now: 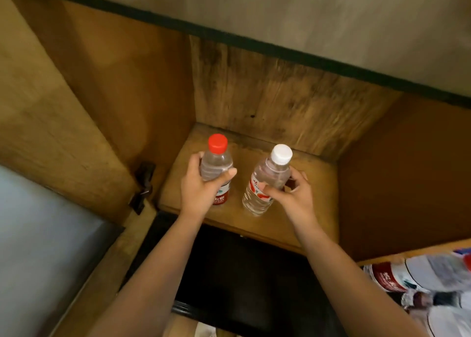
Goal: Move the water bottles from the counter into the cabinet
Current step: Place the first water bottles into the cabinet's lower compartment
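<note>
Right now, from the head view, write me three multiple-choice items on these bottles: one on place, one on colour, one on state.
1. Where are the two held bottles?
A. above the cabinet shelf
B. in a sink
C. on the floor

2. What colour is the cap of the bottle in the left hand?
A. blue
B. red
C. green

3. How does the right hand meet its bottle?
A. flat on the cap
B. apart from it
C. fingers curled round the body

Key: 1 A, both sit over the cabinet shelf. 2 B, the left hand holds the red-capped bottle. 3 C, the right hand grips the white-capped bottle.
</note>
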`<action>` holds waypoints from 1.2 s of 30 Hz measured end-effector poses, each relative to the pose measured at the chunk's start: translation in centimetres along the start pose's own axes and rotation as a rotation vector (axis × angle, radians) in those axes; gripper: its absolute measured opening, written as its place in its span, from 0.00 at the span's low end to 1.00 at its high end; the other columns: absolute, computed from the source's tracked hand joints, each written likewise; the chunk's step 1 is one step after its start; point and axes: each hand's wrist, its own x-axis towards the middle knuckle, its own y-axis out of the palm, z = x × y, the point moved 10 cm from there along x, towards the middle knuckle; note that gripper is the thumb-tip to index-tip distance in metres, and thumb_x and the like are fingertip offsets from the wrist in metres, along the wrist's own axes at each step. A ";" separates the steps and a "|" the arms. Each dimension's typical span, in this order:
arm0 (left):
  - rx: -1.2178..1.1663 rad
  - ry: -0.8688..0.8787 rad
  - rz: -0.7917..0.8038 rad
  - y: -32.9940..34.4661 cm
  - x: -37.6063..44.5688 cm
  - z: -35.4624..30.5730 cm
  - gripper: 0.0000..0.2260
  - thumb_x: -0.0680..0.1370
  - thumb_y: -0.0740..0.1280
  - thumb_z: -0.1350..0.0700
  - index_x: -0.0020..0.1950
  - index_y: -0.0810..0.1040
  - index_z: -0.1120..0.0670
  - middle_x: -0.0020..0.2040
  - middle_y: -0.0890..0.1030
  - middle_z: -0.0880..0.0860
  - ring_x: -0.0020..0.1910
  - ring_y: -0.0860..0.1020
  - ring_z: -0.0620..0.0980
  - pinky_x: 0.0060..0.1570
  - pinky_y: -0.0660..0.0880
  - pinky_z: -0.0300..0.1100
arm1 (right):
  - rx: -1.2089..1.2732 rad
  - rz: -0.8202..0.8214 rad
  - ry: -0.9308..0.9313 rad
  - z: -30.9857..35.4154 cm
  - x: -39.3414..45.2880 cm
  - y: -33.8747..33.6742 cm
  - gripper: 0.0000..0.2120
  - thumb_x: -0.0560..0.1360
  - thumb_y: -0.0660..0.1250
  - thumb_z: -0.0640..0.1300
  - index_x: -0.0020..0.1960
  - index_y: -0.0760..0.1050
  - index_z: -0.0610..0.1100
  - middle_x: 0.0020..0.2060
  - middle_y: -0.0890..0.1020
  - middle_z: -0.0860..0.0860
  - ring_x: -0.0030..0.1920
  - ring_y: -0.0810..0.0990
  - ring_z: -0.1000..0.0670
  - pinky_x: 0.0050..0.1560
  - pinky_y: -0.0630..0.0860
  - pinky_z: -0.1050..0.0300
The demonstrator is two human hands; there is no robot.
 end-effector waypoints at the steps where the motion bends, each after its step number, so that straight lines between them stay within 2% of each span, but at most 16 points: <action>1: 0.016 0.009 -0.002 0.1 0.1 0.1 0.23 0.58 0.75 0.39 0.49 0.70 0.36 0.48 0.79 0.38 0.51 0.78 0.39 0.51 0.75 0.42 | -0.004 0.010 -0.004 0.0 0.3 0.3 0.28 0.60 0.77 0.35 0.59 0.76 0.41 0.56 0.73 0.44 0.57 0.75 0.49 0.57 0.73 0.59; 4: 0.104 0.056 -0.023 0.2 -0.1 -0.1 0.29 0.57 0.74 0.34 0.54 0.68 0.37 0.52 0.76 0.37 0.57 0.76 0.47 0.58 0.74 0.52 | -0.007 0.039 -0.027 0.2 0.7 0.8 0.29 0.60 0.77 0.35 0.60 0.75 0.41 0.56 0.73 0.45 0.58 0.75 0.49 0.58 0.72 0.60; 7: 0.158 0.062 -0.041 -0.1 -0.1 0.5 0.33 0.56 0.73 0.32 0.57 0.66 0.34 0.56 0.75 0.37 0.62 0.73 0.48 0.60 0.73 0.54 | 0.000 0.089 -0.034 -0.1 1.1 1.6 0.30 0.61 0.77 0.36 0.62 0.74 0.42 0.57 0.73 0.47 0.58 0.75 0.51 0.59 0.72 0.62; 9: 0.121 0.071 -0.013 -0.1 -0.5 1.5 0.33 0.58 0.76 0.37 0.59 0.66 0.33 0.59 0.75 0.37 0.62 0.73 0.45 0.61 0.73 0.52 | 0.028 0.117 -0.029 -0.6 1.0 1.8 0.31 0.62 0.77 0.37 0.64 0.72 0.43 0.59 0.74 0.48 0.60 0.75 0.53 0.56 0.72 0.69; 12: 0.105 -0.048 -0.030 -0.6 -2.2 4.9 0.36 0.63 0.78 0.55 0.67 0.66 0.48 0.66 0.72 0.50 0.62 0.73 0.46 0.62 0.73 0.50 | 0.073 0.141 0.009 -2.6 0.6 1.9 0.37 0.63 0.76 0.36 0.68 0.66 0.45 0.64 0.73 0.48 0.63 0.73 0.53 0.60 0.70 0.68; 14: 0.198 -0.107 -0.086 -1.2 -3.6 6.8 0.34 0.66 0.76 0.57 0.69 0.65 0.55 0.66 0.70 0.54 0.58 0.74 0.45 0.58 0.74 0.44 | 0.024 0.155 0.059 -4.5 -0.1 2.4 0.40 0.62 0.77 0.35 0.69 0.62 0.46 0.66 0.70 0.48 0.65 0.70 0.52 0.61 0.68 0.69; 16: 0.234 -0.149 -0.125 -1.6 -4.9 7.8 0.29 0.69 0.74 0.54 0.67 0.67 0.57 0.62 0.73 0.55 0.53 0.75 0.44 0.50 0.74 0.37 | -0.009 0.161 0.095 -6.0 -0.8 3.1 0.41 0.62 0.77 0.35 0.70 0.61 0.47 0.67 0.68 0.46 0.65 0.69 0.49 0.63 0.68 0.60; 17: 0.180 -0.202 -0.122 -1.5 -5.3 8.4 0.28 0.71 0.72 0.53 0.67 0.66 0.57 0.60 0.75 0.55 0.51 0.77 0.45 0.48 0.74 0.36 | -0.020 0.152 0.091 -6.4 -1.0 3.3 0.41 0.63 0.77 0.35 0.70 0.61 0.47 0.67 0.69 0.46 0.65 0.70 0.49 0.64 0.69 0.56; 19: -0.101 -0.356 -0.061 -0.5 -6.1 9.7 0.27 0.74 0.69 0.52 0.69 0.62 0.54 0.56 0.78 0.54 0.48 0.80 0.47 0.48 0.76 0.40 | -0.045 0.114 0.074 -6.5 -1.1 3.3 0.39 0.64 0.76 0.36 0.70 0.62 0.45 0.67 0.70 0.45 0.64 0.71 0.48 0.66 0.69 0.51; 21: -0.287 -0.426 -0.011 0.6 -6.5 10.0 0.31 0.75 0.68 0.52 0.73 0.56 0.48 0.55 0.79 0.53 0.50 0.81 0.49 0.51 0.77 0.45 | -0.065 0.083 0.071 -6.5 -0.8 3.2 0.37 0.65 0.76 0.37 0.70 0.64 0.43 0.66 0.71 0.45 0.64 0.72 0.47 0.65 0.70 0.49; 23: -0.134 -0.291 -0.003 0.6 -5.9 8.3 0.36 0.73 0.70 0.53 0.75 0.53 0.45 0.60 0.75 0.53 0.55 0.78 0.46 0.57 0.75 0.46 | -0.072 0.082 0.077 -6.5 -0.6 3.3 0.36 0.65 0.75 0.37 0.69 0.64 0.43 0.65 0.72 0.46 0.63 0.73 0.47 0.64 0.71 0.52; 25: 0.151 -0.119 -0.049 0.4 -4.9 6.5 0.37 0.71 0.73 0.55 0.74 0.57 0.46 0.65 0.68 0.52 0.60 0.71 0.42 0.60 0.71 0.40 | -0.074 0.091 0.075 -6.4 -0.5 3.5 0.35 0.65 0.75 0.36 0.69 0.65 0.42 0.65 0.73 0.45 0.62 0.73 0.47 0.62 0.71 0.55; 27: 0.290 -0.038 -0.118 0.2 -3.9 5.7 0.35 0.68 0.75 0.56 0.72 0.62 0.48 0.65 0.67 0.52 0.61 0.66 0.41 0.59 0.67 0.39 | -0.077 0.105 0.072 -6.3 -0.4 4.0 0.35 0.66 0.74 0.34 0.69 0.65 0.40 0.65 0.73 0.44 0.62 0.73 0.48 0.63 0.71 0.54; 32: 0.282 0.032 -0.116 0.4 -0.9 6.7 0.29 0.69 0.74 0.57 0.68 0.66 0.54 0.64 0.73 0.53 0.65 0.70 0.52 0.62 0.72 0.52 | -0.122 0.122 0.065 -6.1 0.3 5.8 0.36 0.65 0.75 0.35 0.69 0.65 0.42 0.65 0.73 0.45 0.64 0.73 0.48 0.65 0.71 0.48; 34: 0.271 0.044 -0.119 0.4 1.3 6.8 0.29 0.70 0.73 0.58 0.68 0.66 0.55 0.64 0.73 0.54 0.65 0.71 0.53 0.62 0.71 0.50 | -0.170 0.120 0.042 -5.7 1.2 6.8 0.36 0.65 0.75 0.36 0.70 0.64 0.43 0.65 0.72 0.46 0.64 0.72 0.48 0.66 0.70 0.49; 36: 0.280 0.054 -0.127 0.4 3.7 6.8 0.29 0.70 0.73 0.59 0.68 0.67 0.56 0.64 0.73 0.55 0.64 0.71 0.53 0.61 0.70 0.44 | -0.196 0.112 0.020 -5.3 2.5 7.9 0.36 0.66 0.75 0.36 0.70 0.64 0.44 0.65 0.72 0.47 0.65 0.71 0.48 0.67 0.69 0.48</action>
